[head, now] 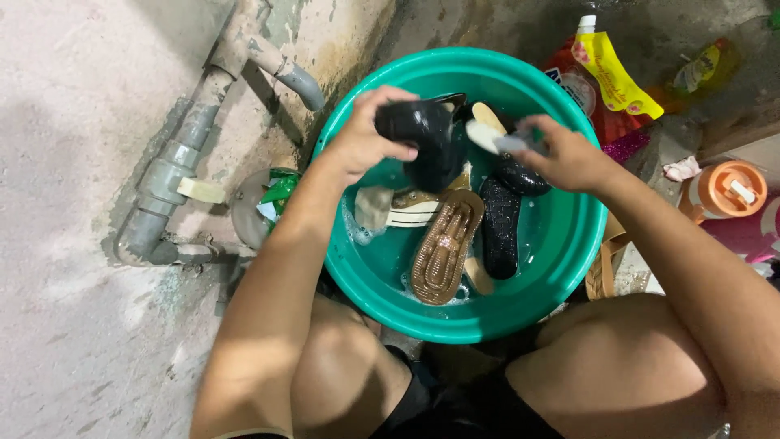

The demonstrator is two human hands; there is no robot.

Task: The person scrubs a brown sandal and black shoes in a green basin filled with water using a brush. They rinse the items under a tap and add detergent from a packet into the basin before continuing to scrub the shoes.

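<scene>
Black shoe [431, 138], glossy and wet, is held up over the far left part of a green plastic basin [569, 244]. Going from the left: grey pipes [175, 175] run along the concrete wall, with a small pale bar of soap [201, 191] resting on one joint, and a round drain cover with green scraps [272, 199] sits just left of the basin. The left hand [361, 142] has its grip closed around the black shoe, fingers wrapped over the heel end. Below it in the basin lie a cream striped shoe [410, 210], a brown ribbed sole [445, 244] turned upward, and a black textured sandal [500, 228] in shallow soapy water. The right hand [565, 154] is closed on a small brush [491, 138], its pale head touching or just beside the black shoe; motion blur makes it hard to say which. Farther right, beyond the basin, stand a yellow refill pouch [613, 73] and an orange-lidded bottle [727, 189]. Bare knees frame the near edge.
</scene>
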